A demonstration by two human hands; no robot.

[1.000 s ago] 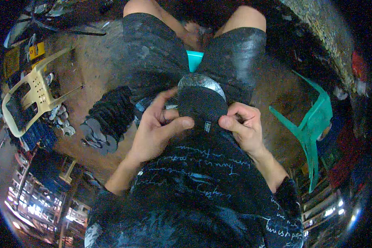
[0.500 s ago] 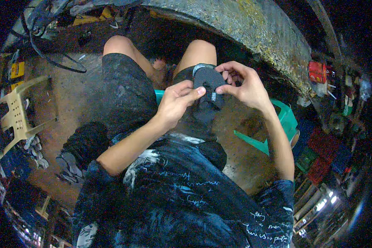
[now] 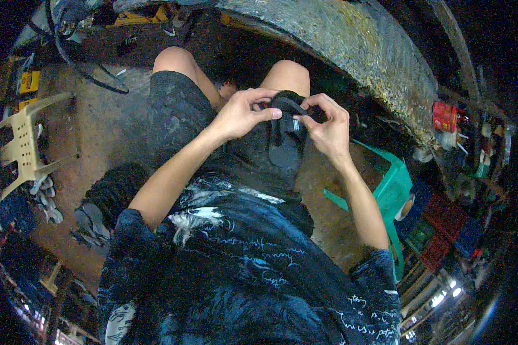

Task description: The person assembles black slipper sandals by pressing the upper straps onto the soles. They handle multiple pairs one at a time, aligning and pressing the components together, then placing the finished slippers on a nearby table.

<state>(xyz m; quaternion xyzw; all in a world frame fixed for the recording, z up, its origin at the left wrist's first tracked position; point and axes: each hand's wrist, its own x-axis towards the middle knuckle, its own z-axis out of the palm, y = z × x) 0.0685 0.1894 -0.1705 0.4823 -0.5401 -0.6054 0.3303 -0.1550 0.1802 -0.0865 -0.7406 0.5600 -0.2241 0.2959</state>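
A black sandal [image 3: 285, 150] rests over my right thigh, its long flat part pointing back toward my body. A curved black band stands up at its far end, with a small pale label on it. My left hand [image 3: 240, 117] pinches the band's left side between thumb and fingers. On the other side, my right hand [image 3: 331, 127] grips the band's right edge with thumb and bent fingers. The fingertips behind the band are partly hidden.
A long, rough, stained block [image 3: 351, 43] runs across the far right. A green plastic chair [image 3: 396, 181] stands at right and a beige one [image 3: 24, 146] at left. Dark footwear [image 3: 95, 223] is heaped on the left floor, and a black cable [image 3: 77, 72] loops at far left.
The textured round face seen at the sandal's far end has turned out of sight, and the curved band shows instead. My left hand has shifted farther away; my right fingers have closed on the edge.
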